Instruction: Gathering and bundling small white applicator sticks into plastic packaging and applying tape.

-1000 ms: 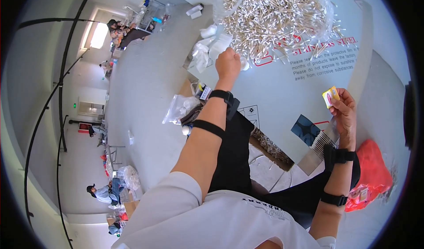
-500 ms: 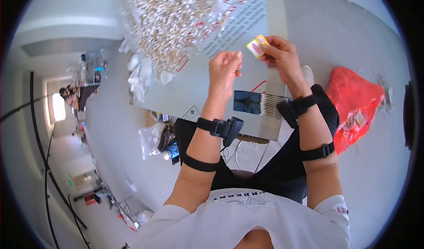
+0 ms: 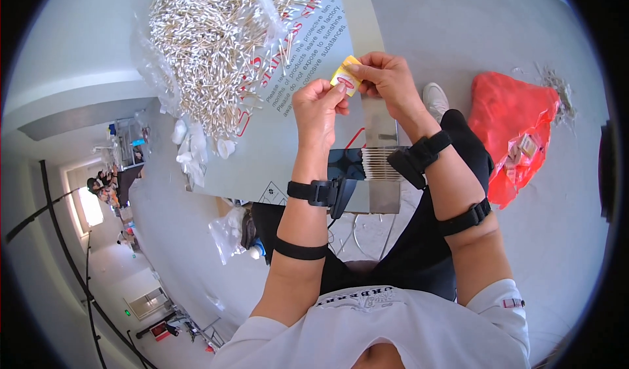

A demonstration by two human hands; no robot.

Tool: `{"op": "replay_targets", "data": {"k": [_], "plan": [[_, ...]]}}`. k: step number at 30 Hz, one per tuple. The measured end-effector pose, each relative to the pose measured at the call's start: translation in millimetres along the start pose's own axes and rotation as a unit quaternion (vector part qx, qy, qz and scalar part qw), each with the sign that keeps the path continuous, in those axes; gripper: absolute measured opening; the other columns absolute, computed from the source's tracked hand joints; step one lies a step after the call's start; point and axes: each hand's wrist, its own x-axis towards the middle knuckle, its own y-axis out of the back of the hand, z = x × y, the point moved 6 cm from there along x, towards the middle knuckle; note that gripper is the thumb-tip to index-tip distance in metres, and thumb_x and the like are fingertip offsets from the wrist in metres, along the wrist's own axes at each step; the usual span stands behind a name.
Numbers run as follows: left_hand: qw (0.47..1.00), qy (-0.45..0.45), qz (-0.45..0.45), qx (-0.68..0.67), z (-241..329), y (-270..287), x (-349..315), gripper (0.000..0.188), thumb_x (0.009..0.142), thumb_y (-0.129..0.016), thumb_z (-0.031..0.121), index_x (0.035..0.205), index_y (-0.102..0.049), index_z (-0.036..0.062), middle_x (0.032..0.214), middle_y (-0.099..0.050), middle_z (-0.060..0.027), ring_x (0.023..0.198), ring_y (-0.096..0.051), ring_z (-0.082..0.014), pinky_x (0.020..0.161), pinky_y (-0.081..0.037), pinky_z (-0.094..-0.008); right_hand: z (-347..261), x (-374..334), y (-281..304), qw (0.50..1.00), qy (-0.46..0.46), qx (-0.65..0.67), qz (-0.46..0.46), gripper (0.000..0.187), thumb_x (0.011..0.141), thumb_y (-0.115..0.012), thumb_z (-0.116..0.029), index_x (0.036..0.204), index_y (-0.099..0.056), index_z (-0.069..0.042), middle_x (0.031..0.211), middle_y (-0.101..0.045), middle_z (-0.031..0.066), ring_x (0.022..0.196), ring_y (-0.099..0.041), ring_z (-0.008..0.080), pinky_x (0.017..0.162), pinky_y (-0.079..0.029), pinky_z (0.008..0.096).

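Note:
A small yellow-and-white box (image 3: 345,79) with a red oval on its face is held up between my two hands, above the table. My right hand (image 3: 391,86) pinches its upper right side between thumb and fingers. At its lower left edge, my left hand (image 3: 316,115) is closed, thumb and fingertips on the box. Below my hands, a row of cotton swabs (image 3: 381,165) lies side by side, their one end over a dark blue glossy piece (image 3: 345,164) at the table's near edge. My right forearm covers part of that row.
A large heap of loose cotton swabs (image 3: 203,55) spills from a clear plastic bag at the far left of the table (image 3: 252,166). White crumpled pieces (image 3: 190,153) lie beside it. On the floor at right sits a red plastic bag (image 3: 511,113) with small packs inside.
My hands have come together. The left one, apart from the box before, now grips its lower edge. The head view has shifted, so the table and heap appear further left.

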Motion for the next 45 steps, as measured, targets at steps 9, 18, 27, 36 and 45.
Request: {"op": "replay_targets", "data": {"k": [9, 18, 27, 36, 45], "plan": [[1.0, 0.013, 0.01, -0.017, 0.8, -4.0, 2.3, 0.017, 0.083, -0.07, 0.007, 0.073, -0.058, 0.0015, 0.066, -0.06, -0.0044, 0.056, -0.057, -0.0109, 0.048, -0.044, -0.0239, 3.1, 3.9, 5.5, 0.999, -0.024, 0.043, -0.009, 0.013, 0.085, -0.069, -0.014, 0.087, -0.067, -0.001, 0.071, -0.065, 0.0038, 0.054, -0.057, 0.0073, 0.048, -0.041, 0.0198], [0.999, -0.023, 0.005, 0.049, 3.3, -5.6, 6.7, 0.013, 0.083, -0.07, 0.005, 0.077, -0.06, -0.0002, 0.072, -0.063, -0.006, 0.054, -0.054, -0.0103, 0.05, -0.046, -0.0234, -8.9, -2.1, 0.7, 0.998, 0.006, -0.032, -0.046, 0.017, 0.084, -0.069, -0.012, 0.096, -0.068, 0.0, 0.073, -0.064, 0.0029, 0.057, -0.057, 0.0067, 0.05, -0.042, 0.0194], [0.998, 0.014, -0.039, 0.049, 10.0, -8.0, 5.5, 0.005, 0.085, -0.059, -0.001, 0.081, -0.056, -0.0018, 0.076, -0.066, -0.0128, 0.059, -0.066, -0.0163, 0.045, -0.043, -0.0234, -6.6, 3.8, 12.4, 0.999, 0.021, -0.025, 0.008, 0.023, 0.083, -0.066, -0.006, 0.105, -0.065, -0.001, 0.075, -0.065, 0.0044, 0.057, -0.056, 0.0068, 0.049, -0.042, 0.0195], [0.833, -0.057, 0.011, 0.55, 2.0, 12.8, 29.0, 0.019, 0.078, -0.07, 0.008, 0.08, -0.055, -0.0031, 0.073, -0.065, -0.0119, 0.062, -0.064, -0.0193, 0.055, -0.047, -0.0314, -8.8, 5.4, 18.7, 0.998, 0.025, -0.022, 0.055, 0.021, 0.083, -0.064, -0.005, 0.103, -0.063, 0.001, 0.08, -0.067, 0.0069, 0.056, -0.061, 0.0087, 0.048, -0.044, 0.02], [0.986, -0.075, -0.027, 0.147, 13.7, -17.5, 31.5, 0.014, 0.081, -0.073, 0.007, 0.08, -0.062, -0.0015, 0.073, -0.063, -0.0049, 0.056, -0.053, -0.0089, 0.049, -0.041, -0.0234, -9.1, 2.7, 7.0, 1.0, 0.0, 0.01, -0.019, 0.017, 0.087, -0.066, -0.012, 0.101, -0.065, -0.002, 0.078, -0.068, 0.0045, 0.057, -0.061, 0.0074, 0.047, -0.042, 0.0189]]}}
